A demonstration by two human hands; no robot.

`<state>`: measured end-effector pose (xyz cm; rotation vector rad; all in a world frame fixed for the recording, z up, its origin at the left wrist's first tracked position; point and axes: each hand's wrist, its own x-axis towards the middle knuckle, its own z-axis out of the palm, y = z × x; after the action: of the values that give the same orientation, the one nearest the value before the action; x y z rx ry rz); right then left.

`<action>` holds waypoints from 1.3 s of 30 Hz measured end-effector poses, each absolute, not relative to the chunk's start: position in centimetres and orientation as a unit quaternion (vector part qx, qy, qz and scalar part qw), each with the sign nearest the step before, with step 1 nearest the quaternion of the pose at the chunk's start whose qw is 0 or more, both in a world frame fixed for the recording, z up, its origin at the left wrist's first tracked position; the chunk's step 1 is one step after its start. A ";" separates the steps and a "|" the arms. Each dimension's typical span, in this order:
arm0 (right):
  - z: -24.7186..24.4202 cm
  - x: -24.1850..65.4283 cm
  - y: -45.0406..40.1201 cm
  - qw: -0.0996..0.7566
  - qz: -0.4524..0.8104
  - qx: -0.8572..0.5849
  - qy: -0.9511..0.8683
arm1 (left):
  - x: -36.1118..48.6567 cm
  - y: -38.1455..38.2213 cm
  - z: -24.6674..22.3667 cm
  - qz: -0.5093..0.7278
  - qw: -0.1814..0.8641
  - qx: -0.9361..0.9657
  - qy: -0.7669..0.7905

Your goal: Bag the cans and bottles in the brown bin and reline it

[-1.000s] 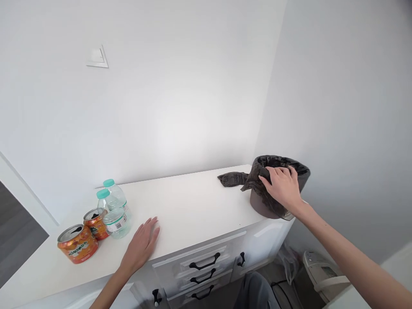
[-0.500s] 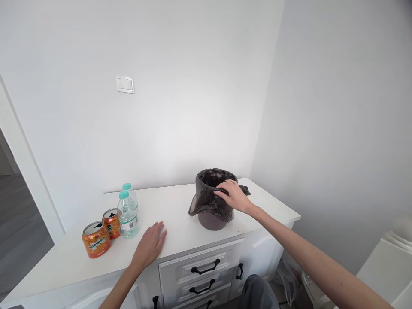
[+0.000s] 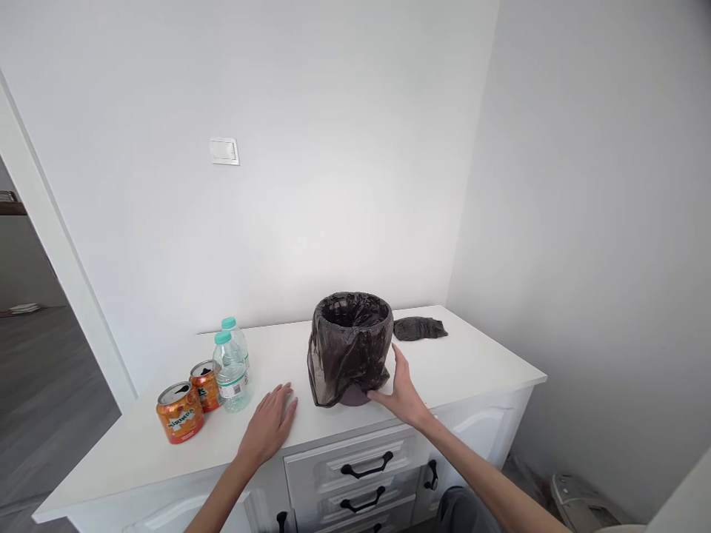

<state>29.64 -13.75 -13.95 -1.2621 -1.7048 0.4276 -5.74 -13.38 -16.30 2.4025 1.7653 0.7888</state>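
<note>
Just below the frame's centre, see a bin (image 3: pixel 354 398) upright on the white worktop (image 3: pixel 461 363), with crinkled black liner (image 3: pixel 344 355) turned over the rim, presumably against slipping. At its right, note the right hand (image 3: pixel 404 394) with fingers spread, perhaps for steadying. At lower left, find the left hand (image 3: pixel 268 422) flat, with fingers nearly together, then clear bottles (image 3: pixel 234 397) and glossy cans (image 3: pixel 181 416)

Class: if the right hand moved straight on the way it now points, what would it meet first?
The right hand would probably meet the bin with its black bag first; whether they touch now is hard to tell.
</note>
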 end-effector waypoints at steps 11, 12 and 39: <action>-20.5 35.1 -12.7 0.286 0.128 -0.519 -0.795 | -5.5 -20.8 -5.4 0.354 -0.144 0.729 0.568; -20.3 35.4 -12.0 0.258 0.117 -0.509 -0.813 | -5.9 -20.2 -3.4 0.355 -0.178 0.711 0.581; -22.5 36.3 -7.9 0.325 0.058 -0.501 -0.800 | 8.9 -21.0 16.9 0.490 -0.083 0.729 0.471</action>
<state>36.30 -7.94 -22.49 -1.3143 -2.0968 0.1524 8.86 -20.95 16.95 2.4190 1.5625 1.6274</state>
